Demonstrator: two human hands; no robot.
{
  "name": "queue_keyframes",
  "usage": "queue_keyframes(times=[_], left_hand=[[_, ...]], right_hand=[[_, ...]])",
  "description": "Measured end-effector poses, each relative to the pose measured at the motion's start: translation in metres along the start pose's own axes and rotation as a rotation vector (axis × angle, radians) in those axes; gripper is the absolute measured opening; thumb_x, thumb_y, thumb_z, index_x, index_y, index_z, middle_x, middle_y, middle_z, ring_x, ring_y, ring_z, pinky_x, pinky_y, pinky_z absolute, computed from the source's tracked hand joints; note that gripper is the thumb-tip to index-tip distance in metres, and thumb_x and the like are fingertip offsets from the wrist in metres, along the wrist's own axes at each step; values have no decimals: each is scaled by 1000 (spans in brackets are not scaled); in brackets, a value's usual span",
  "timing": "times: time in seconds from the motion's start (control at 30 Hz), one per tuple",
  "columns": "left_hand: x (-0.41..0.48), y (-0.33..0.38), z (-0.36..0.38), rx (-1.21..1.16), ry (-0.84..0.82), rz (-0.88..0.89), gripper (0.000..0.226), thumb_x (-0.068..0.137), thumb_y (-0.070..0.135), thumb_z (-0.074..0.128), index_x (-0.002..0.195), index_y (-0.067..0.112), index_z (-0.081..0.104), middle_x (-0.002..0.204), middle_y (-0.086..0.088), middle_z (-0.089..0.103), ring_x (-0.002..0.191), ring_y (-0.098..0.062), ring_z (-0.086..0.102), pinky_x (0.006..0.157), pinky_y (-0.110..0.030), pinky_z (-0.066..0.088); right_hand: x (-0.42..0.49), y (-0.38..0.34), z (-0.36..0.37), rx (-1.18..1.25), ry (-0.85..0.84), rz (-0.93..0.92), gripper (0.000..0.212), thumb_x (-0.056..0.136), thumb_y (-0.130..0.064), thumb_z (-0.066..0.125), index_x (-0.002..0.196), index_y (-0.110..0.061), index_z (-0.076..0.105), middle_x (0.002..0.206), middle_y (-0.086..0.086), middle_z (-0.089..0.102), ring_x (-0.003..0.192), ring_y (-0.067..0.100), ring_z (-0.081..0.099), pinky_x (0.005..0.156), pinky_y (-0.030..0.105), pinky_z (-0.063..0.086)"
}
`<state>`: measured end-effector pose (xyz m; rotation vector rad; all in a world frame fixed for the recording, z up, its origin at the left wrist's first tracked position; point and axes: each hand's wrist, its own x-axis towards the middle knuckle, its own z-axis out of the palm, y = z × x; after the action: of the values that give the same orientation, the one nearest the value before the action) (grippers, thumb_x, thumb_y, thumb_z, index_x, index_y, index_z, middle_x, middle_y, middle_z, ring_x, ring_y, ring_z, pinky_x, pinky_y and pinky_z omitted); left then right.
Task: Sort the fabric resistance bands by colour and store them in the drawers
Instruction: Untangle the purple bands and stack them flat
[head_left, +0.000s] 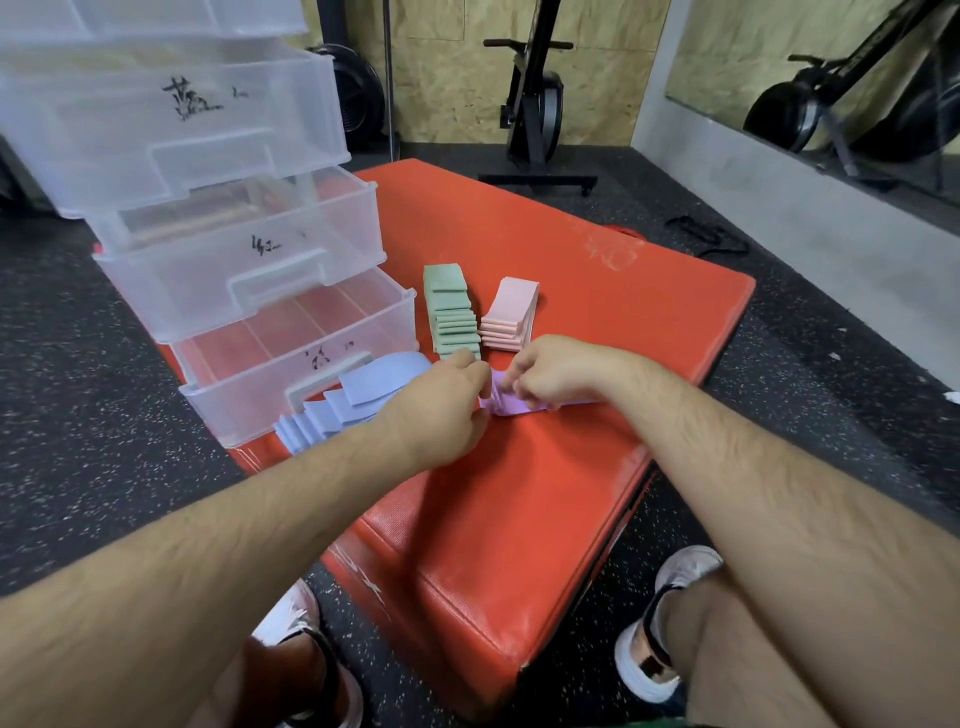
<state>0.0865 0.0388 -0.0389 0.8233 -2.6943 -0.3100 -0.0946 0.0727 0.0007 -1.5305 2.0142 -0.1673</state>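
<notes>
1. At upper left, a clear drawer unit (234, 291) stands on the left part of the red pad (519, 493), with its drawers pulled out in steps. The lowest drawer (249, 400) reaches nearly to the pad's left edge.
2. The blue bands (358, 389) are fanned out flat against that drawer's front.
3. The left hand (441, 410), at centre, has curled fingers pinching the left end of the purple bands (506, 402).
4. The green bands (452, 317) lie in an overlapping row just above the hands.
5. The purple bands lie bunched on the pad, partly hidden.
6. The pink bands (506, 317) are stacked just beside the green ones.
7. The right hand (550, 371) grips the purple bands from above.
8. Bare pad runs to the right edge and towards the bottom of the frame, with speckled floor (779, 415) beyond.
</notes>
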Motion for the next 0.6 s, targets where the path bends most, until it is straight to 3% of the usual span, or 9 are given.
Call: queue_keyframes(times=[0.1,0.17,0.27,0.37,0.47,0.6], left_hand=[[9,-4,1,107,4,32,29,79,29,67,97,8,58,100,-10,53,94,-34,54,76,-46,49],[19,-2,2,170,-34,57,45,76,40,71,108,11,59,108,-8,54,101,-33,53,84,-44,47],[35,3,7,208,-122,54,66,76,53,71,128,18,51,127,-3,49,117,-27,47,95,-38,38],[51,8,13,216,-216,50,74,78,58,67,139,24,42,137,1,45,128,-24,42,104,-37,31],[64,9,14,214,-304,46,72,82,58,63,143,27,39,137,-1,50,126,-25,48,102,-37,32],[74,7,11,253,-367,63,55,85,55,60,132,28,51,121,-2,58,115,-26,55,95,-36,41]], right_hand=[[-6,6,-19,-7,14,-57,33,85,-10,68,113,-27,74,85,-10,67,76,12,61,74,26,49],[-6,16,-34,-61,62,-78,42,81,-16,78,120,-28,69,100,-13,63,91,10,60,84,25,47],[-9,37,-47,-238,20,-50,68,73,-25,85,134,-34,57,128,-9,52,118,14,54,101,34,46],[-11,56,-43,-281,-57,-51,85,71,-28,87,144,-36,46,140,-12,44,127,13,47,106,32,42],[-5,70,-36,-293,-63,-92,83,72,-28,86,145,-35,46,144,-9,44,130,15,46,108,34,39],[1,80,-31,-284,34,-187,65,76,-25,84,134,-28,58,132,-3,53,121,17,51,98,27,39]])
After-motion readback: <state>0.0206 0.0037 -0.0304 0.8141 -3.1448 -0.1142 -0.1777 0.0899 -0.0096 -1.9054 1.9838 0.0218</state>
